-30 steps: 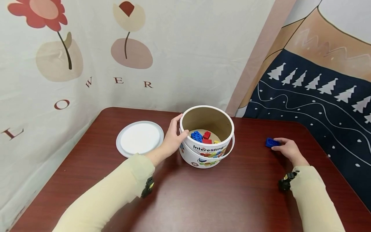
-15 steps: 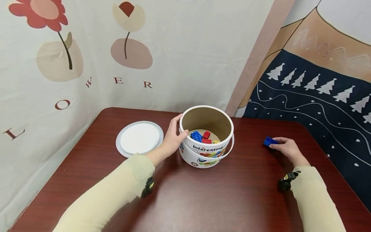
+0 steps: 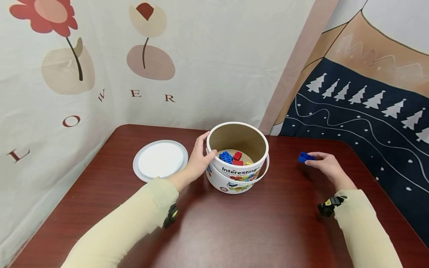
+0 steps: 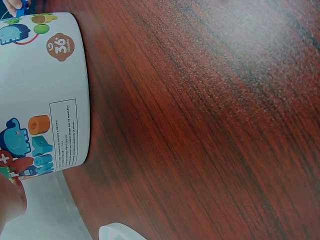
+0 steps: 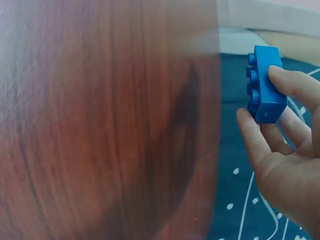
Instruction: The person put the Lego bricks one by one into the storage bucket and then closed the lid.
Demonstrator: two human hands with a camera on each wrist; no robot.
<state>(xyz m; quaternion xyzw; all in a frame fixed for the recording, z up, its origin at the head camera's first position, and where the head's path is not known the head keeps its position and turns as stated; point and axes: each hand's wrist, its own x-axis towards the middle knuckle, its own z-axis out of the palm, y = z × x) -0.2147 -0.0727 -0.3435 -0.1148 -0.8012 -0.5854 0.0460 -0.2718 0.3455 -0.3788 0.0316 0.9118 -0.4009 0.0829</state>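
My left hand (image 3: 197, 160) holds the left side of a white bucket (image 3: 216, 178), thumb and fingers spread around its wall near the rim. Inside the bucket lie a blue building block (image 3: 226, 157), red blocks (image 3: 237, 155) and a bit of yellow. To the right, my right hand (image 3: 327, 168) pinches another blue building block (image 3: 304, 157) between thumb and fingers. The right wrist view shows this block (image 5: 268, 92) raised, its studs facing left. In the left wrist view the printed bucket wall (image 4: 35, 80) fills the left side.
A white round lid (image 3: 161, 160) lies flat on the brown table (image 3: 248, 230), left of the bucket. The bucket's white handle (image 3: 264, 175) hangs down at its front right. Printed cloths (image 3: 214, 67) stand behind the table and along its sides.
My right hand has lifted the blue building block and brought it slightly left, toward the bucket. The left hand stays on the bucket.
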